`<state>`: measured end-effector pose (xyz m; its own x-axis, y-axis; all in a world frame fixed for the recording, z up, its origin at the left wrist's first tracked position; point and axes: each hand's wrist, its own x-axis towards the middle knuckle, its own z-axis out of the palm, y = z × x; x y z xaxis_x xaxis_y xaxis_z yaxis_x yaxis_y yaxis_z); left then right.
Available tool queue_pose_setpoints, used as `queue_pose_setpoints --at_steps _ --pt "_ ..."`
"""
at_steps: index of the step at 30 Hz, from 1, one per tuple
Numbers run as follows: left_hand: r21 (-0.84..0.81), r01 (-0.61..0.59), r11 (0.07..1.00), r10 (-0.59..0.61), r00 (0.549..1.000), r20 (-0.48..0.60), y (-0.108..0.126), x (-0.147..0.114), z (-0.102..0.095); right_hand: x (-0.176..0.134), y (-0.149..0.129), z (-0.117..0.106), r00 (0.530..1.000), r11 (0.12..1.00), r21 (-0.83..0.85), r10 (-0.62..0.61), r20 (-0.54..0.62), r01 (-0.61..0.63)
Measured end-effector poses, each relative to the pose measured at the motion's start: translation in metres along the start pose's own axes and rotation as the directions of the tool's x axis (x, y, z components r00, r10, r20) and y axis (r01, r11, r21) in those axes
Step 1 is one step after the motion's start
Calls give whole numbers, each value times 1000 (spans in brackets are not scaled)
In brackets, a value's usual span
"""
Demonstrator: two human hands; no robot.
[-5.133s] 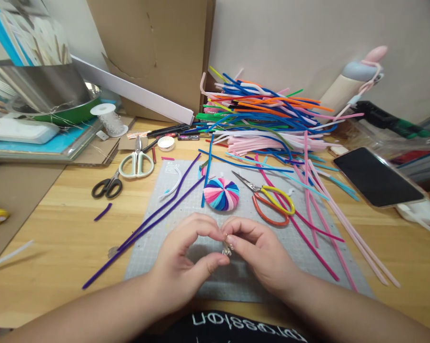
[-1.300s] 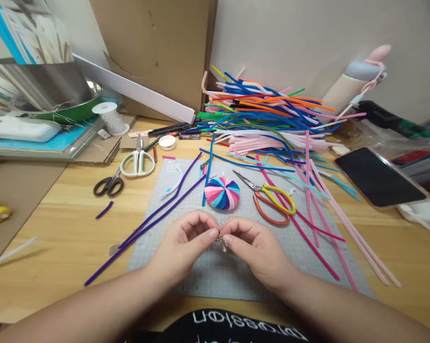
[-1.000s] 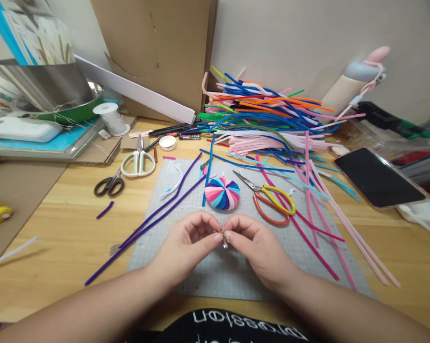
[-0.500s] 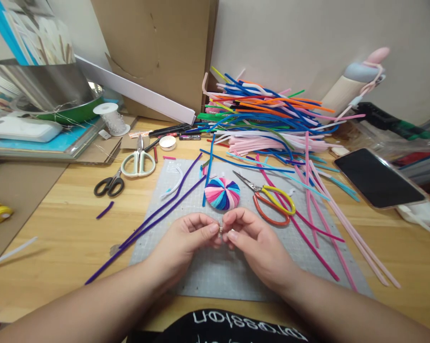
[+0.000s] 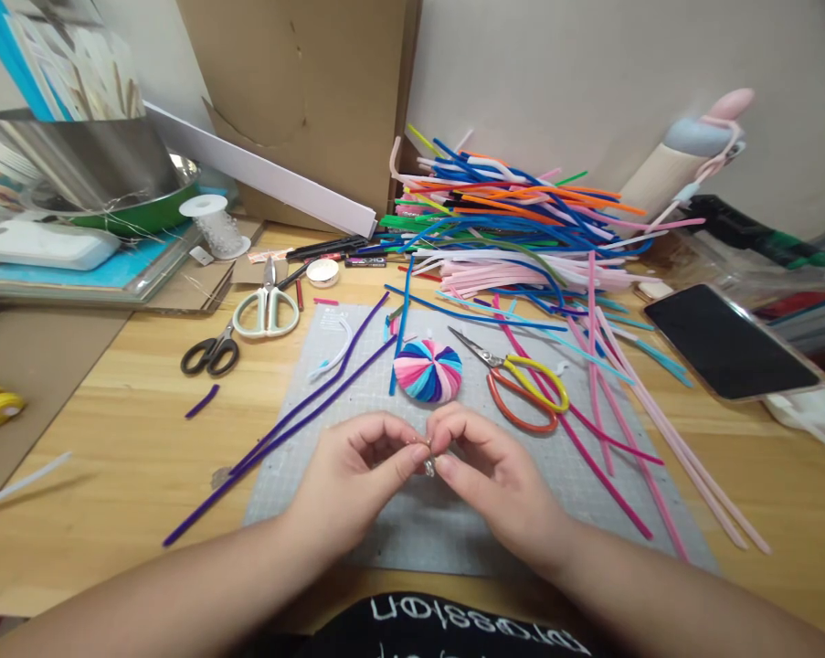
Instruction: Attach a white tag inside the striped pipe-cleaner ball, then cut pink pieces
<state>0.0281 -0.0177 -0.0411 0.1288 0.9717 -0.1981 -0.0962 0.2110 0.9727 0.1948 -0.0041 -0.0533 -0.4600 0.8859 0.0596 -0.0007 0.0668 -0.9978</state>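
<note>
Above the grey cutting mat [image 5: 412, 539], my left hand [image 5: 375, 471] and my right hand [image 5: 484, 461] meet at their fingertips. Both are closed in a pinch on a tiny shiny piece [image 5: 429, 466], silvery and clear with a goldish bit on top; its exact kind is too small to make out. Just beyond my fingers lies a round disc of pipe cleaners [image 5: 428, 371] in pink, white, blue and purple wedges. Scissors with red and yellow handles [image 5: 522, 388] rest right of the disc. Two long purple pipe cleaners [image 5: 295, 420] stretch along the mat's left side.
A large heap of coloured pipe cleaners [image 5: 514, 210] lies at the back. Pink pipe cleaners [image 5: 679, 429] and a phone [image 5: 731, 343] are at right. Light-green scissors [image 5: 266, 313], black scissors [image 5: 210, 355] and a spool [image 5: 213, 227] sit at left. Cardboard [image 5: 302, 100] stands behind.
The fingertips have shifted slightly around the small piece, and its clear, shiny part now shows lower, between my thumbs. The view has moved a little; the things on the table stay put.
</note>
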Motion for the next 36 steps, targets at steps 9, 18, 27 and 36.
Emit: queue_pose_setpoints --at_steps 9,18,27,36 --pt "-29 60 998 -60 998 16 2 1 -1 4 0 -1 997 992 95 78 16 -79" --pt "-80 139 987 -136 990 37 4 3 -2 7 -3 -1 996 998 -39 54 -67 -56" --pt "-95 150 984 -146 988 50 2 3 -3 4 2 0 998 999 -45 27 -49 -29" --pt "-176 196 965 -185 980 77 -5 5 -5 2 2 -1 996 997 -81 6 -87 -13"
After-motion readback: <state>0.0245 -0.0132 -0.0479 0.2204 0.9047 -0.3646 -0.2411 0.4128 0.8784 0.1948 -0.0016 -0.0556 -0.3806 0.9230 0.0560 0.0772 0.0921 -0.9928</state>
